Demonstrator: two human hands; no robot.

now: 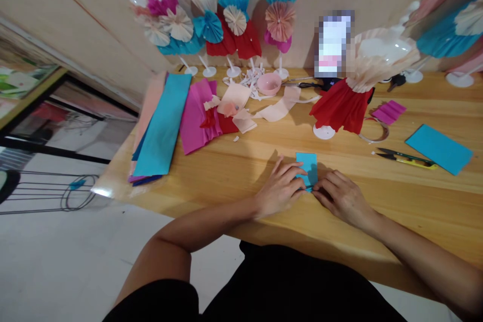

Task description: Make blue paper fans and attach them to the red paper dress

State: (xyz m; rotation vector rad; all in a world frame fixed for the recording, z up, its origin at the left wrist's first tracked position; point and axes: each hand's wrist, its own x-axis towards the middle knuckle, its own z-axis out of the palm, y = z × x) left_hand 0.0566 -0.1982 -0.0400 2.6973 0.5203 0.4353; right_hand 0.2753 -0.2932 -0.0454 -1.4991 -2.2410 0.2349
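Pressing down together, your left hand (279, 187) and right hand (341, 198) are closing in on a teal paper (308, 167), with your fingertips meeting at its near end. The paper is lying on the wooden table (230, 181) right in front of you, its long axis pointing away from you toward the back wall, tilted very slightly. Your hands are clamping its lower end, while its far end is sticking out uncovered.

To your right, a pair of yellow-handled snips (405, 160) is lying just beyond your right hand, its blades pointing left. Past them, one teal sheet (439, 149) and one folded magenta paper (388, 112) are resting well apart, with a thin tape ring (373, 132) sitting near the magenta paper.

Ahead of you, a pink bowl (269, 83) is sitting among peach strips (273, 108) and white scraps (241, 78); you cannot tell whether anything is lying inside it. Black scissors (302, 84) are lying just beside it.

To your left, three long crepe stacks are spreading across the table: one peach (149, 110), one teal (162, 121) and one magenta (196, 118).

Along the back, six paper dresses are standing on white stands, and the nearest, a red-skirted one (339, 105), is standing forward of the others.
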